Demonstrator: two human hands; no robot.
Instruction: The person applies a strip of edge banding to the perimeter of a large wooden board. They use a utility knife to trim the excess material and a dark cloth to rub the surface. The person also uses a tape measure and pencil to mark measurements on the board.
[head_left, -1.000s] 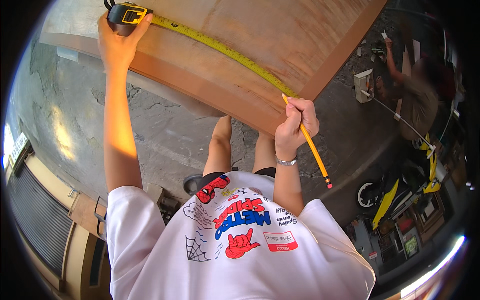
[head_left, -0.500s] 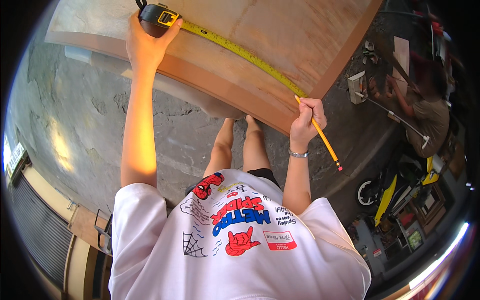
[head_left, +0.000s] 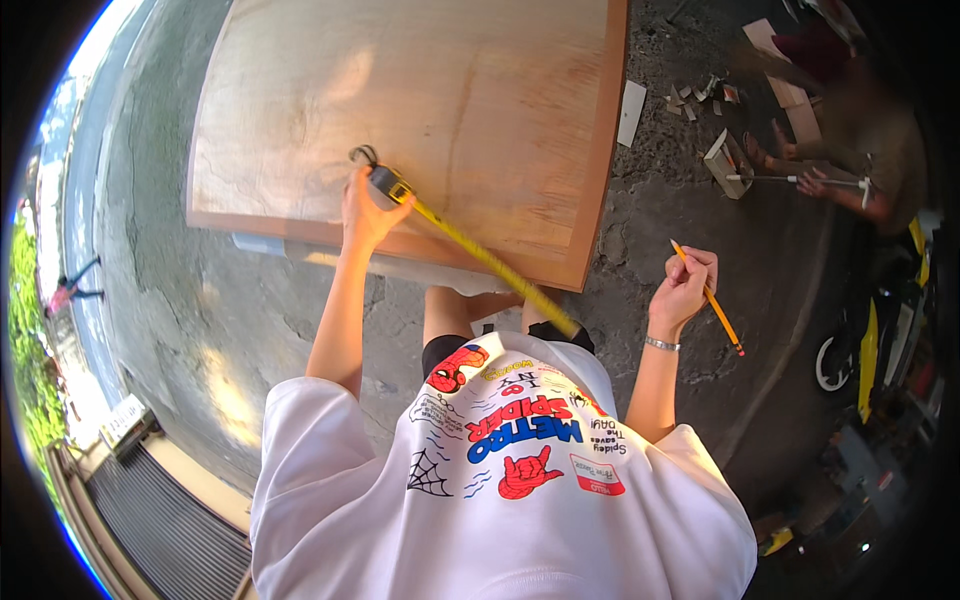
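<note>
My left hand (head_left: 370, 212) grips a black and yellow tape measure (head_left: 389, 184), its wrist strap looping up beyond the case. The yellow blade (head_left: 485, 257) slants down to the right across the near edge of a wooden panel (head_left: 420, 110), and its free end hangs out over my shorts. That panel has a pale plywood face and a brown border strip. Off to the right of the panel, my right hand (head_left: 686, 290) is closed around a yellow pencil (head_left: 722, 322), with the tip pointing up and the pink eraser down. The pencil touches neither the panel nor the blade.
A co-worker (head_left: 880, 150) sits at the far right, hands on a long metal bar clamp (head_left: 800, 179) beside a small box-like wooden piece (head_left: 726, 163). Wood offcuts (head_left: 700, 95) litter the concrete floor. A yellow and black motorcycle (head_left: 868, 350) stands at right; a roller shutter (head_left: 165, 525) is lower left.
The blade's end has left the panel's right corner and swung toward me. My left hand came nearer with the case; my right hand moved right and away from the panel, still holding the pencil.
</note>
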